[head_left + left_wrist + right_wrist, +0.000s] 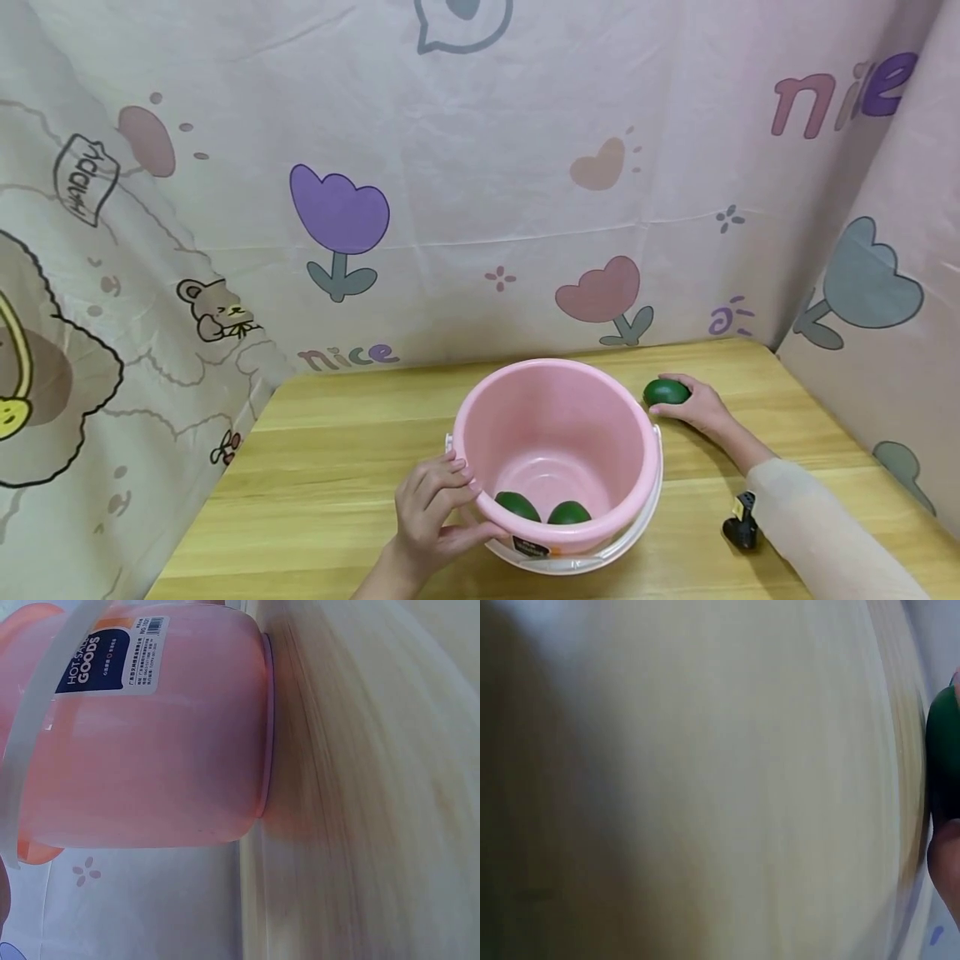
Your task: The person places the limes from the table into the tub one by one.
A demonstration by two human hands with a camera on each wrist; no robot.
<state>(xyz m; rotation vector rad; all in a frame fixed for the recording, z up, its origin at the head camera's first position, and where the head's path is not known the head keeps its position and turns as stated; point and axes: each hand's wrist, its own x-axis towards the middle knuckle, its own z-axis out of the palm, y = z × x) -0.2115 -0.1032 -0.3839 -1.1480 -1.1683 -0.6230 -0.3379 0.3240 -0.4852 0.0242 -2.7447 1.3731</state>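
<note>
A pink plastic bucket [555,392] stands upright on the wooden table, its white handle [633,533] lowered round the near side. My left hand [435,508] holds its near-left rim, fingertips over the edge and thumb along the front. Two dark green oval fruits [517,505] lie in the bottom, partly hidden by the near rim. Beyond the bucket's right side, my right hand [697,406] grips another dark green oval fruit [663,392] between thumb and fingers. The right wrist view shows that fruit [943,739] at its right edge, with a fingertip [946,862] beside it.
A small black device [741,525] sits on the table [330,467] near the right forearm. The bucket's side bears a label [112,656]. A printed cloth [450,167] hangs behind the table and along both sides.
</note>
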